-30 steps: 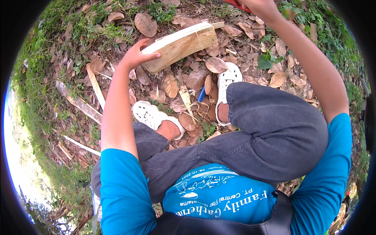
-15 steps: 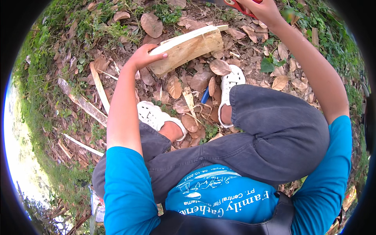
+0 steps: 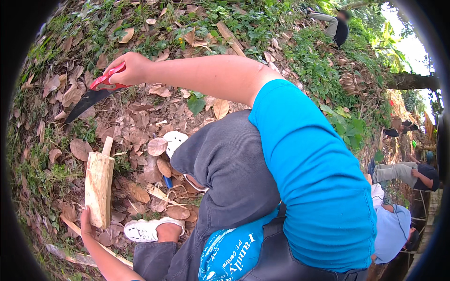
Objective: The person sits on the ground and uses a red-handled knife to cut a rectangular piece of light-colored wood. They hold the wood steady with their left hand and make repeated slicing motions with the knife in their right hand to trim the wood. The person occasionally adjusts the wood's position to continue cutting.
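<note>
My right hand [image 3: 131, 69] is closed round the red handle of a pruning saw [image 3: 86, 104]; its dark curved blade points down and left, in the air above the leaves. Over at the left, my left hand [image 3: 87, 225] grips the lower end of a pale split piece of wood [image 3: 98, 189], fingers partly hidden behind it. A narrower strip of wood [image 3: 108, 146] sticks out past the far end of that piece. The saw blade is apart from the wood.
Dry leaves and green plants cover the ground. A blue cylindrical object [image 3: 168, 181] lies between my white clogs [image 3: 143, 230]. Long wood strips [image 3: 70, 255] lie at lower left, a plank [image 3: 229, 38] beyond my right arm. Other people [image 3: 393, 229] sit at the right.
The view has swung to the right, bringing other people into it. My right hand still holds the saw, now with its whole blade showing; my left hand still holds the wood.
</note>
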The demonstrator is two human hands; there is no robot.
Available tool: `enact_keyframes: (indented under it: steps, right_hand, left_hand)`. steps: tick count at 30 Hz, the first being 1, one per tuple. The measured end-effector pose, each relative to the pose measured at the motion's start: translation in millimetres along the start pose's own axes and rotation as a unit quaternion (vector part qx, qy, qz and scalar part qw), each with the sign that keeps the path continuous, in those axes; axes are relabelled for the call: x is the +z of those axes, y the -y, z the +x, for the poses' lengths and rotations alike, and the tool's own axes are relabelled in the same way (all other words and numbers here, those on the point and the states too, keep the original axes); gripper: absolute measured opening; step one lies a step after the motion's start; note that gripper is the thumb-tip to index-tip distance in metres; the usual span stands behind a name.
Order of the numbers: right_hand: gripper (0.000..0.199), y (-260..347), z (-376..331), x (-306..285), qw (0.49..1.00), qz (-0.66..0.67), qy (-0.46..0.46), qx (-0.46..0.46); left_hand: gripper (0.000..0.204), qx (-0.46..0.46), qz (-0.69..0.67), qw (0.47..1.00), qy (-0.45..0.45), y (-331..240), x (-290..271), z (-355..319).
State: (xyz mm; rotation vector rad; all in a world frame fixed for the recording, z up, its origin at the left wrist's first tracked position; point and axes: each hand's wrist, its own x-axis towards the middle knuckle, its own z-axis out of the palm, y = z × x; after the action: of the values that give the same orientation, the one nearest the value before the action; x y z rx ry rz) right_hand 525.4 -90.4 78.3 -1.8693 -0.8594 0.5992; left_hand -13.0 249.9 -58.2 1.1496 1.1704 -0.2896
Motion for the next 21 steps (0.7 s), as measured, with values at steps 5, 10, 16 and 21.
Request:
enact_keyframes:
  steps: [5,10,16,21]
  right_hand:
    - [0.039,-6,-5,-14,0.996,-0.002,0.018,0.085]
    - [0.047,14,9,-5,0.990,-0.065,0.051,0.115]
    - [0.049,8,-17,-17,0.966,-0.200,0.155,0.051]
    - [0.045,19,-4,23,0.928,-0.285,0.229,-0.064]
  left_hand:
    - [0.060,0.008,0.062,0.993,-0.098,-6,9,-32]
    - [0.041,0.200,0.152,0.961,-0.116,31,-46,23]
    - [0.043,0.264,0.194,0.944,-0.044,17,-14,26]
    - [0.061,0.315,0.348,0.873,-0.136,-7,-2,5]
